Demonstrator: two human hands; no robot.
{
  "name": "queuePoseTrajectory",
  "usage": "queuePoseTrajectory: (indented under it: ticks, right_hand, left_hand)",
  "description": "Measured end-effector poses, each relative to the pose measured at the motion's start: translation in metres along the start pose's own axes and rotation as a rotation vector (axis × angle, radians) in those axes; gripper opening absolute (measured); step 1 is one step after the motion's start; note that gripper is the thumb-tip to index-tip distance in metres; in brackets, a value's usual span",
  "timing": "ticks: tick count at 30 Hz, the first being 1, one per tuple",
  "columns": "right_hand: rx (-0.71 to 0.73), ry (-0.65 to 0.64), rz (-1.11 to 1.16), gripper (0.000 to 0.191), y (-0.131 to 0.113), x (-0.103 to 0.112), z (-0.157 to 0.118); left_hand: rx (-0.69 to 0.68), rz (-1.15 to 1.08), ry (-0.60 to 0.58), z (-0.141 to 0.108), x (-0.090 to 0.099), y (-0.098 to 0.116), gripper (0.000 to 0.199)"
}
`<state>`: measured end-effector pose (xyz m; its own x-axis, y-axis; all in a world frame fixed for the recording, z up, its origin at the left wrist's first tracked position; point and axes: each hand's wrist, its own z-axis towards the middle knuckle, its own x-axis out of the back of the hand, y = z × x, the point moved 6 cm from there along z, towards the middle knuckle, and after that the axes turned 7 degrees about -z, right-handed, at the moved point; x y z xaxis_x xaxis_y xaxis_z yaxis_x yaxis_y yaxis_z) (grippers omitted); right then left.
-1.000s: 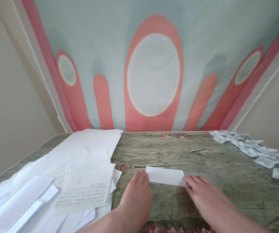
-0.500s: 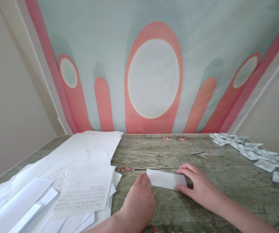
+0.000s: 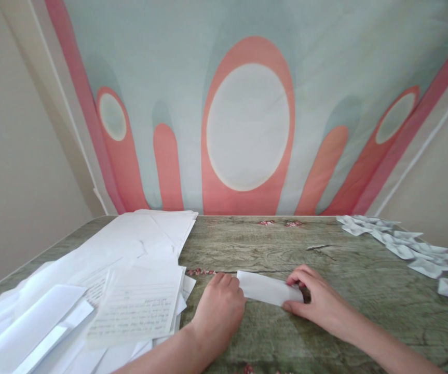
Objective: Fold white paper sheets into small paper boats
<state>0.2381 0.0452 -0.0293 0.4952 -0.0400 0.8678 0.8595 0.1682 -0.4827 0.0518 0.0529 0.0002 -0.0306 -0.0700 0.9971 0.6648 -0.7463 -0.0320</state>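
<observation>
A folded white paper strip [image 3: 263, 288] lies between my two hands on the wood-patterned table, slightly tilted down to the right. My left hand [image 3: 221, 306] is closed at its left end, the fingers curled and the thumb mostly hidden. At the opposite end, my right hand [image 3: 312, 293] pinches the strip by its upper and lower edges, between fingers and thumb.
On the left a spread of white sheets [image 3: 130, 234] and handwritten pages [image 3: 138, 306] covers the table [image 3: 255, 244]. Several folded paper pieces [image 3: 422, 252] run along the right edge. Behind stands a patterned backdrop [image 3: 247, 124].
My left hand has turned, its fingers now more curled against the strip's left end. The strip and my right hand have shifted slightly right.
</observation>
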Motion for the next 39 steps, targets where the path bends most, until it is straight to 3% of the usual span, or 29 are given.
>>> queuePoseTrajectory:
  ticks: [5,11,21,26,30,34,39]
  right_hand:
    - [0.004,-0.001,0.001,0.016,-0.001,0.0,0.0]
    - [0.034,0.002,-0.028,0.011,-0.013,0.002,-0.002]
    - [0.188,0.025,-0.069,0.011,-0.054,-0.001,-0.023]
    - [0.32,-0.057,-0.043,0.015,-0.074,0.005,-0.031]
    - [0.338,-0.046,0.091,0.017,-0.068,0.012,-0.028]
    - [0.332,-0.068,0.237,0.029,-0.053,0.012,-0.024]
    - [0.422,-0.109,0.126,0.046,-0.045,0.003,-0.021]
  left_hand:
    - [-0.018,-0.069,0.092,0.0,-0.001,-0.003,0.014]
    - [-0.021,-0.134,0.11,0.0,-0.005,-0.004,0.01]
    - [-0.044,-0.195,0.148,-0.004,-0.001,0.001,0.056]
    - [-0.07,-0.279,0.121,-0.005,0.003,0.005,0.038]
    - [-0.091,-0.365,0.12,-0.006,0.004,0.004,0.022]
    - [-0.083,-0.46,0.101,-0.005,0.003,0.001,0.026]
    - [-0.04,-0.483,0.082,-0.004,-0.003,-0.003,0.032]
